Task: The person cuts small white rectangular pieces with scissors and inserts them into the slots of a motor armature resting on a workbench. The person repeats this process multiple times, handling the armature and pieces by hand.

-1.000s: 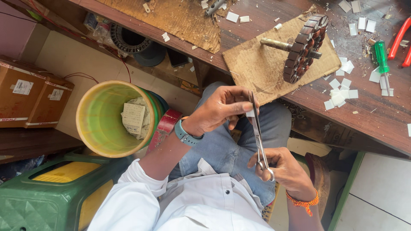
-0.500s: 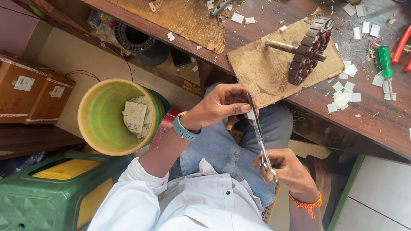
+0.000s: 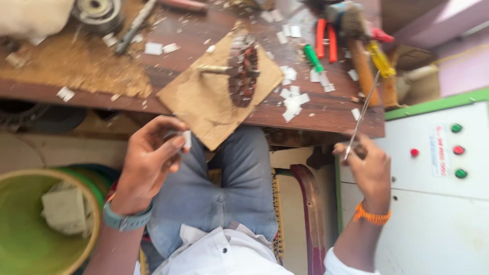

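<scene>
The left hand is held over the person's lap, below the front edge of the workbench. Its thumb and fingers are pinched on a small white paper piece, which stands out from the fingertips toward the bench edge. A teal watch sits on this wrist.

The right hand is well apart from the left, on the other side of the lap, just under the front right corner of the workbench. It is closed around the handles of a pair of scissors — the thin blades point up and a little to the right, crossing the bench edge. The picture is blurred, so I cannot tell whether the blades are parted. An orange thread band is on this wrist.

The paper piece and the scissors do not touch; the person's knees in blue jeans lie between them.

On the workbench, near its front edge, lies a brown cardboard sheet, one corner hanging over the edge just beside the left hand's fingertips. A motor armature with its shaft rests on this sheet. To the right of it are scattered white paper bits, then a green-handled screwdriver, red-handled pliers and a wooden-handled hammer toward the far right corner.

A green bucket stands on the floor at the left, near the left forearm. A white control cabinet with coloured buttons stands at the right, close behind the right hand.
</scene>
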{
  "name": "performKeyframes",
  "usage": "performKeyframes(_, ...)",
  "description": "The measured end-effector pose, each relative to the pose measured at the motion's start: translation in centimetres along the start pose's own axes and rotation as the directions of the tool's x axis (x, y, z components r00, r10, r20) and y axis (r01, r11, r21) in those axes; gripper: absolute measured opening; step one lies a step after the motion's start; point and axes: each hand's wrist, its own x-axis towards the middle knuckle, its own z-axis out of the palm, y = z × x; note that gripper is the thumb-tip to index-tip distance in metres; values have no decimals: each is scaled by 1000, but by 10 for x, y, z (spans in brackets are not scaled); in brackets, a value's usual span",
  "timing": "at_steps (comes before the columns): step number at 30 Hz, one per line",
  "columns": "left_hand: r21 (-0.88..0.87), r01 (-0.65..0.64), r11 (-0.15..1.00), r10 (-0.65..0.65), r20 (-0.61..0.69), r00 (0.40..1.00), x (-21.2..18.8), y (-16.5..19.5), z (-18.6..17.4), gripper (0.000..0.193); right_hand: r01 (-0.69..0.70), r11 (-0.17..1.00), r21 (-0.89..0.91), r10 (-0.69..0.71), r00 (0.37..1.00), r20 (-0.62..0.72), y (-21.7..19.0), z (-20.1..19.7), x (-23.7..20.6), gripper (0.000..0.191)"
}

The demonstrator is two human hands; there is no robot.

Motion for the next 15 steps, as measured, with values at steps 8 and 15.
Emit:
performKeyframes(8, 32, -67, 997, 65, 50, 997, -13, 5, 16, 36, -15, 965, -260, 32, 998, 60, 2, -31, 89, 41)
performKeyframes(15, 129, -47, 991, 36, 84, 996, -13, -13, 38, 30, 164, 951, -260, -165, 986, 20, -22, -28, 72, 31)
